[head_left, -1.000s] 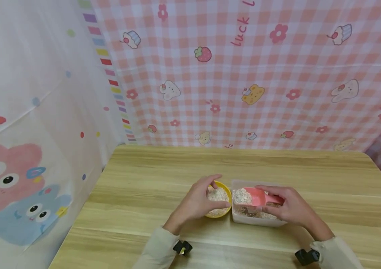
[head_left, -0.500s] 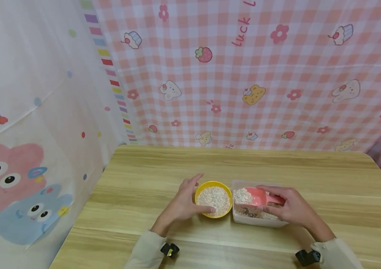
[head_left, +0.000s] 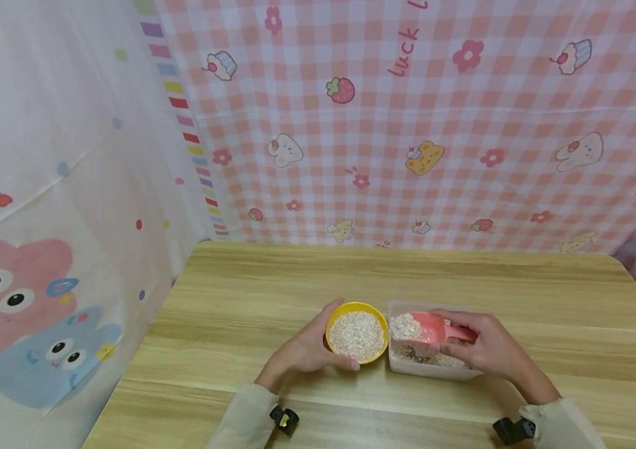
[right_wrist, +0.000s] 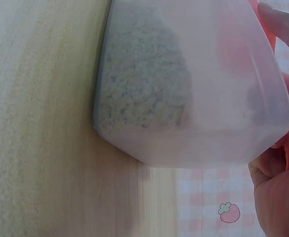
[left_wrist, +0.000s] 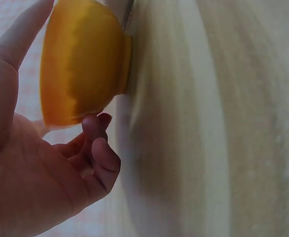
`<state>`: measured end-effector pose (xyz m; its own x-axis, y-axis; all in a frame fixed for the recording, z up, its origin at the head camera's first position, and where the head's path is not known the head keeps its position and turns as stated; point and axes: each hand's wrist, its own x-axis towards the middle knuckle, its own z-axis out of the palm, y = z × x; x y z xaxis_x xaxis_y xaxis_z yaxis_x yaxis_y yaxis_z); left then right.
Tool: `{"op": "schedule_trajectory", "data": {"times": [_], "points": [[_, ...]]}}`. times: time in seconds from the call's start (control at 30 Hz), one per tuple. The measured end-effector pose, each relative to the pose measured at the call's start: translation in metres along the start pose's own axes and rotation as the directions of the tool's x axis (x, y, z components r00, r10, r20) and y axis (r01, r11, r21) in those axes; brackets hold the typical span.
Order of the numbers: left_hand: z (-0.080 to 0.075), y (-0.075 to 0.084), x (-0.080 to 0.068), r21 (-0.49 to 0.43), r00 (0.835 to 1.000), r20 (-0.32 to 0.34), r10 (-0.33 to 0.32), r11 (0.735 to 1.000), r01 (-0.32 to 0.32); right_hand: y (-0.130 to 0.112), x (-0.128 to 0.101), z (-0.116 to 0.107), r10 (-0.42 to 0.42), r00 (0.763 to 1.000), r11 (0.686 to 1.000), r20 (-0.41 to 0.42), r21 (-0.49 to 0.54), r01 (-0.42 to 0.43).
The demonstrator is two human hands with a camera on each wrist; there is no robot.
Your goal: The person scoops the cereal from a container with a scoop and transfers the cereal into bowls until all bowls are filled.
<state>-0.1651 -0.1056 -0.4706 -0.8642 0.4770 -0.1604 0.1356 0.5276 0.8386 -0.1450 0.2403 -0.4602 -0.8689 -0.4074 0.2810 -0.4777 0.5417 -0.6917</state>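
A yellow bowl filled with pale oat flakes sits upright on the table. My left hand grips its left side, thumb at the near rim and fingers around the far side; the left wrist view has fingertips against the bowl's outer wall. Just right of the bowl stands a translucent plastic container with more flakes. My right hand holds a pink scoop by its handle over the container, a heap of flakes in the scoop's front. In the right wrist view the container wall partly hides the scoop.
A wood-grain table carries both vessels. Behind it hangs a pink checked cloth, and on the left a white cloth printed with cartoon figures. Black wrist cameras sit at the sleeves.
My left hand first drew back left, uncovering the bowl, then its fingers closed around the bowl's left side. The right hand and the loaded scoop have stayed in place.
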Motion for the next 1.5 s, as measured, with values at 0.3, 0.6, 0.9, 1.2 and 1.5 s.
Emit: {"op": "schedule_trajectory", "data": {"times": [0.3,0.6,0.9,1.2,1.5], "points": [[0.004,-0.005,0.003,-0.034,1.0,0.022,-0.014,0.999,0.014,0.0,0.001,-0.001,-0.003,1.0,1.0,-0.005,0.01,0.003],[0.006,-0.006,0.005,-0.065,0.999,0.034,-0.04,0.997,0.043,-0.003,0.0,-0.001,-0.006,1.0,0.999,-0.004,0.034,0.006],[0.005,-0.005,0.004,-0.094,0.998,0.034,-0.061,0.993,0.064,-0.004,0.002,-0.004,0.019,1.0,0.999,0.01,0.034,-0.02],[0.005,-0.006,0.006,-0.11,0.996,0.039,-0.074,0.991,0.078,-0.01,0.006,-0.009,-0.025,1.0,0.999,0.007,0.034,0.025],[0.004,-0.008,0.007,-0.118,0.996,0.043,-0.077,0.99,0.082,-0.025,0.02,-0.014,-0.03,0.999,0.999,0.015,-0.043,0.031]]}}
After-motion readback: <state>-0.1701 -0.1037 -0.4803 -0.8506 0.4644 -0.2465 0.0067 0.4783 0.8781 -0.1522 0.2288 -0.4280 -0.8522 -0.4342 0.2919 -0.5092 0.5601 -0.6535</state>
